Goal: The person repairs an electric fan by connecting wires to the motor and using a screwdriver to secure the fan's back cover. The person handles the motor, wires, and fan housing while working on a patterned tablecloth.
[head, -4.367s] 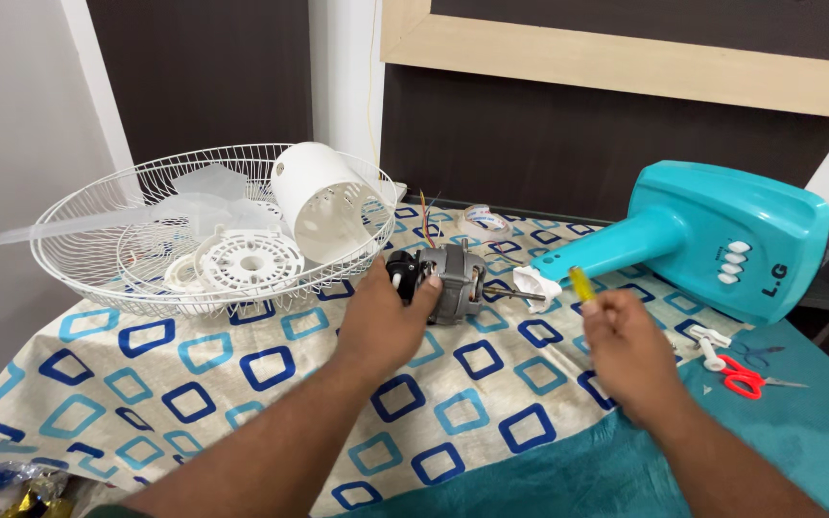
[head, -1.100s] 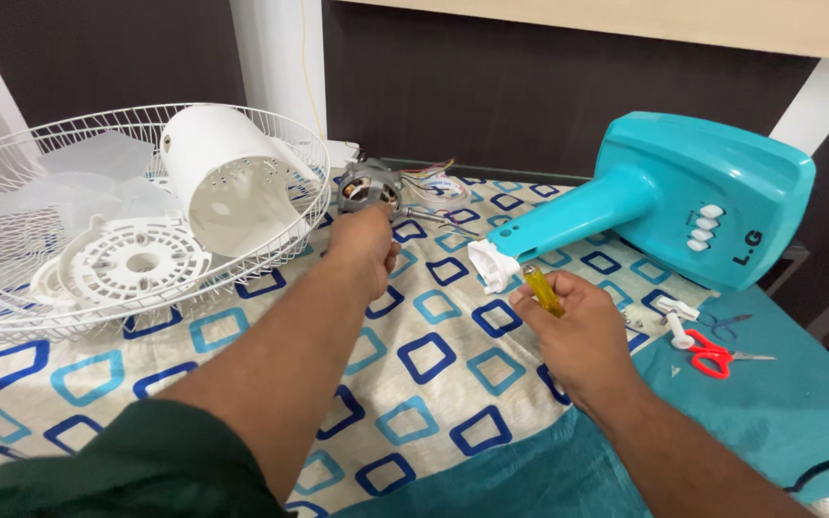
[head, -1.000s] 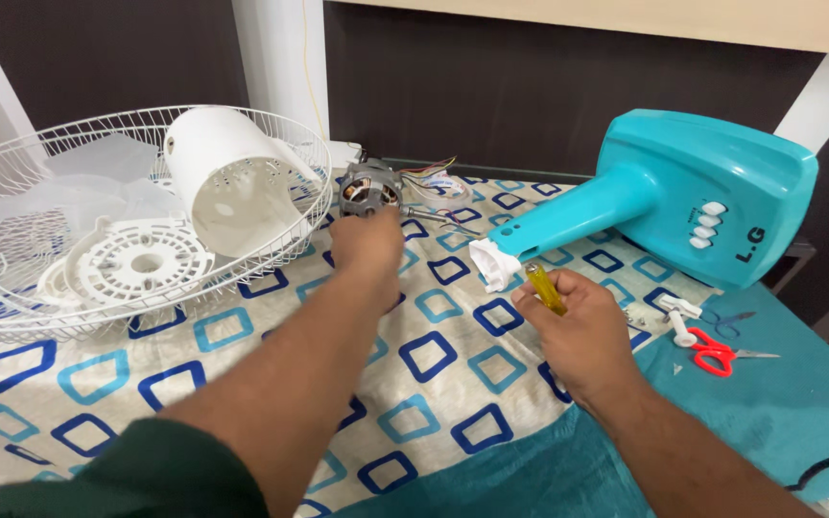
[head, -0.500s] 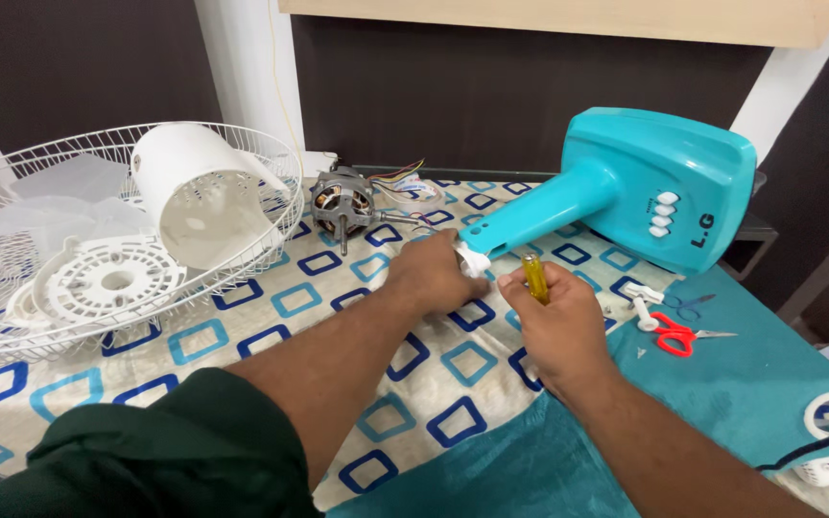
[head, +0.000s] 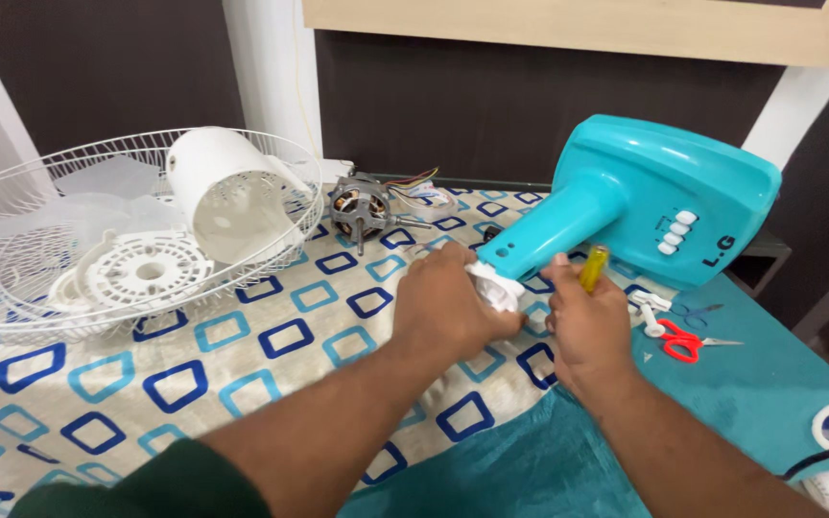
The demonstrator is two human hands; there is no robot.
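head view: the left hand (head: pixel 453 307) lies curled over a small white plastic part (head: pixel 494 286) at the lower end of the teal fan stand's neck (head: pixel 549 230). its fingers are closed narrow around the white part, thumb side pressed to it, so the part shows only at the edge of the hand. the right hand (head: pixel 592 326) sits just beside it, touching the same spot, with its fingers wrapped shut on a yellow-handled screwdriver (head: pixel 593 268); only the yellow handle sticks up above the fist, and the tip is hidden, so i cannot tell what it meets.

the teal fan stand lies tilted on the counter, its broad base (head: pixel 693 197) with a row of white buttons (head: pixel 675 233) raised toward the right. the counter is covered by a cream cloth with blue squares (head: pixel 271 355) and, nearer the right, a plain teal sheet (head: pixel 750 384). on the teal sheet, near the right hand, lie red-handled scissors (head: pixel 685 341) and a small white piece (head: pixel 647 309).

farther back, well apart from the hands, a bare fan motor (head: pixel 357 206) with coloured wires rests on the cloth. to the left a white wire fan guard (head: pixel 69 240) holds a white cylindrical housing (head: pixel 232 197), tipped on its side, a round white slotted cover (head: pixel 151 273) and translucent blades (head: pixel 40 206).
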